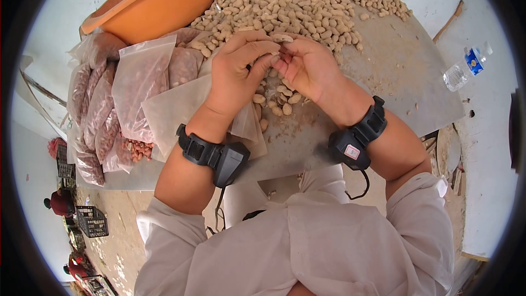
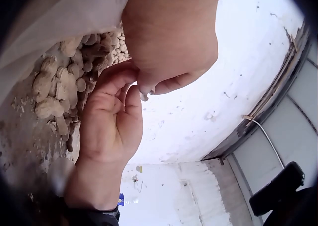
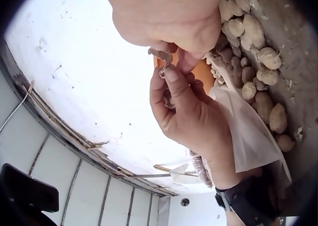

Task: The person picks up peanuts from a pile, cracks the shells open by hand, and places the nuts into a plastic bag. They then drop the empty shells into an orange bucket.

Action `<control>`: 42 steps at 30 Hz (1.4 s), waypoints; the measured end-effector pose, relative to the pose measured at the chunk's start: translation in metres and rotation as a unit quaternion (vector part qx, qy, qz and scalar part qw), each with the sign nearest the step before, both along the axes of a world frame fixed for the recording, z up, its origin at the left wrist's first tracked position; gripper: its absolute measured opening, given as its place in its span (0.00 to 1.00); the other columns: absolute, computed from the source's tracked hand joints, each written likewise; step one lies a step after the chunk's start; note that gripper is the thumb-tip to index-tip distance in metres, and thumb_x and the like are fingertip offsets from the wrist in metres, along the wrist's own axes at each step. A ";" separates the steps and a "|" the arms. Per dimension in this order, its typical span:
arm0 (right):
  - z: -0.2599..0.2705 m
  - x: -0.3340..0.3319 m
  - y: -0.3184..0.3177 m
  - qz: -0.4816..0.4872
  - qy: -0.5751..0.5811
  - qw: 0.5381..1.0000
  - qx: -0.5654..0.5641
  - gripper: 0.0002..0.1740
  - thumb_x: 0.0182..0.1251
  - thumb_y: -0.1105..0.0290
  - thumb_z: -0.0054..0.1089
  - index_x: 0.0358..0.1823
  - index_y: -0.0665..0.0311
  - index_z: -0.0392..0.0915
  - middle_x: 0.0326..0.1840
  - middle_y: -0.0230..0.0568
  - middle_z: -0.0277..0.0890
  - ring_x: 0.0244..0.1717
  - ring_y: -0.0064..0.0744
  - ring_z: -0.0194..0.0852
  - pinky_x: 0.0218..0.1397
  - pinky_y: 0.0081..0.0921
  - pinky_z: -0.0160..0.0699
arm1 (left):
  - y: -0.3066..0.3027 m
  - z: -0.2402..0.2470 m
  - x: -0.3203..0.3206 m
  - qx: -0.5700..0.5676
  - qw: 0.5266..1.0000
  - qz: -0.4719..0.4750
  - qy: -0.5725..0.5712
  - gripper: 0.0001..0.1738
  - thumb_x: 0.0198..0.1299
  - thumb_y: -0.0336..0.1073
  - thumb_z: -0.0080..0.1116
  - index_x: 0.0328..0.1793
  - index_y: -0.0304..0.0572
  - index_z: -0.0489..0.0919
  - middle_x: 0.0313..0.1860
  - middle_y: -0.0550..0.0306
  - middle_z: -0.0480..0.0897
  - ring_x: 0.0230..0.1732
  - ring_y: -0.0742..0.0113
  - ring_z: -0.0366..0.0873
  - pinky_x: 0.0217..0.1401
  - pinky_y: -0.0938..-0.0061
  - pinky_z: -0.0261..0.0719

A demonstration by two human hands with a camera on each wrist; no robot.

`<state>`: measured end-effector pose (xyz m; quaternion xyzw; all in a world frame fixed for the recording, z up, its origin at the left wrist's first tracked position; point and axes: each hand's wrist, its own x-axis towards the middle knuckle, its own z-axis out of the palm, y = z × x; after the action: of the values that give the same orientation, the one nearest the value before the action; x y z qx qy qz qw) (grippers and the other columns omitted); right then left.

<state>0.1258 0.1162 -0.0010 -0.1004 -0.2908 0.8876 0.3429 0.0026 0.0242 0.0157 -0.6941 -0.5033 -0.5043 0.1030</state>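
Tan, dry peanut shell [image 1: 282, 38] sits at twelve o'clock, pinched in our right hand [image 1: 315, 71]; our left hand [image 1: 235, 74] pinches a small, pale fragment [image 3: 163, 73]. We should press lightly, sparing any kernel.

pale shirt [image 1: 329, 241] | black strapped wrist units [image 1: 231, 165] | thin black cables [image 1: 367, 185] | red-edged white label [image 1: 352, 152], right unit [image 1: 342, 145]

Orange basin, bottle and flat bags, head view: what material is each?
Orange basin: looks like moulded plastic, satin finish; even colour, smooth curved wall, rolled rim.
Bottle: likely thin clear plastic, glossy; see-through, with bright highlights and a blue label.
Flat bags: probably soft plastic film, frosted finish; milky and translucent, with sharp creases. Exact polymers can't be told.
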 end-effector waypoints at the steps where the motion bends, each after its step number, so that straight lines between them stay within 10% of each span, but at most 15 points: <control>1: 0.001 0.000 -0.001 -0.006 -0.002 1.000 -0.004 0.08 0.59 0.80 0.45 0.39 0.70 0.72 0.33 0.39 0.72 0.32 0.29 0.71 0.37 0.25 0.76 | 0.001 -0.001 -0.001 0.002 1.000 -0.007 -0.008 0.09 0.49 0.24 0.62 0.38 0.40 0.81 0.42 0.54 0.80 0.41 0.66 0.77 0.43 0.77 0.75; 6: 0.002 0.008 0.015 -0.017 -0.141 0.973 0.180 0.06 0.58 0.78 0.51 0.35 0.68 0.76 0.26 0.34 0.73 0.25 0.25 0.70 0.28 0.20 0.70 | -0.002 -0.003 0.002 -0.098 0.880 -0.126 -0.448 0.03 0.59 0.30 0.56 0.38 0.41 0.76 0.39 0.56 0.80 0.32 0.69 0.76 0.34 0.77 0.75; 9: 0.020 0.023 0.022 -0.081 -0.283 0.834 0.466 0.07 0.54 0.78 0.54 0.33 0.65 0.79 0.23 0.33 0.73 0.26 0.24 0.71 0.27 0.20 0.69 | 0.003 -0.003 -0.012 -0.087 0.728 -0.236 -0.638 0.04 0.65 0.34 0.48 0.40 0.44 0.71 0.38 0.53 0.79 0.27 0.70 0.73 0.29 0.78 0.74; 13: 0.027 0.033 0.027 0.000 -0.383 0.591 0.710 0.12 0.47 0.77 0.58 0.36 0.64 0.79 0.29 0.35 0.72 0.29 0.28 0.70 0.32 0.26 0.69 | 0.003 -0.004 -0.018 -0.098 0.669 -0.290 -0.677 0.05 0.66 0.33 0.46 0.45 0.44 0.70 0.37 0.52 0.77 0.30 0.69 0.74 0.30 0.78 0.75; 16: 0.019 0.034 0.020 0.027 -0.377 0.514 0.770 0.16 0.44 0.78 0.58 0.38 0.60 0.80 0.29 0.39 0.70 0.31 0.35 0.71 0.34 0.30 0.70 | 0.003 -0.009 -0.021 -0.086 0.650 -0.320 -0.684 0.10 0.66 0.33 0.45 0.52 0.44 0.69 0.38 0.51 0.75 0.32 0.69 0.73 0.31 0.79 0.75; 28: 0.014 0.025 0.012 0.013 -0.412 0.421 0.808 0.08 0.49 0.73 0.60 0.33 0.60 0.76 0.34 0.40 0.71 0.40 0.44 0.71 0.40 0.33 0.71 | 0.005 -0.016 -0.035 -0.087 0.559 -0.396 -0.724 0.16 0.66 0.35 0.46 0.60 0.48 0.68 0.47 0.49 0.76 0.46 0.60 0.77 0.46 0.67 0.83; 31: 0.013 0.026 0.013 -0.016 -0.401 0.478 0.781 0.08 0.55 0.70 0.58 0.37 0.61 0.74 0.34 0.38 0.71 0.40 0.40 0.71 0.41 0.32 0.70 | 0.003 -0.009 -0.029 -0.079 0.579 -0.366 -0.724 0.15 0.66 0.34 0.45 0.59 0.46 0.69 0.49 0.47 0.75 0.47 0.57 0.78 0.46 0.67 0.83; 34: 0.007 0.019 0.023 -0.097 -0.287 0.641 0.705 0.08 0.63 0.67 0.53 0.40 0.63 0.73 0.31 0.35 0.71 0.30 0.29 0.68 0.32 0.25 0.68 | 0.001 -0.005 -0.022 -0.073 0.609 -0.317 -0.723 0.15 0.65 0.31 0.42 0.57 0.44 0.69 0.47 0.45 0.75 0.45 0.55 0.78 0.41 0.70 0.83; 37: 0.020 0.020 0.017 0.018 -0.222 0.887 0.405 0.11 0.68 0.63 0.49 0.40 0.64 0.73 0.28 0.34 0.71 0.21 0.20 0.59 0.23 0.17 0.60 | 0.002 -0.008 -0.024 -0.098 0.636 -0.299 -0.705 0.13 0.61 0.27 0.42 0.51 0.40 0.71 0.43 0.46 0.76 0.41 0.56 0.78 0.35 0.74 0.80; 42: 0.008 0.008 0.006 -0.037 -0.113 0.956 0.268 0.11 0.68 0.62 0.49 0.37 0.63 0.72 0.26 0.35 0.72 0.17 0.16 0.56 0.19 0.14 0.55 | 0.003 -0.011 -0.019 -0.127 0.634 -0.333 -0.687 0.06 0.55 0.27 0.45 0.38 0.36 0.73 0.35 0.49 0.77 0.31 0.60 0.76 0.27 0.75 0.73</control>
<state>0.1342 0.1221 0.0067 -0.1155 -0.5507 0.7470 0.3542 -0.0166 0.0273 0.0048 -0.2744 -0.2223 -0.7666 -0.5363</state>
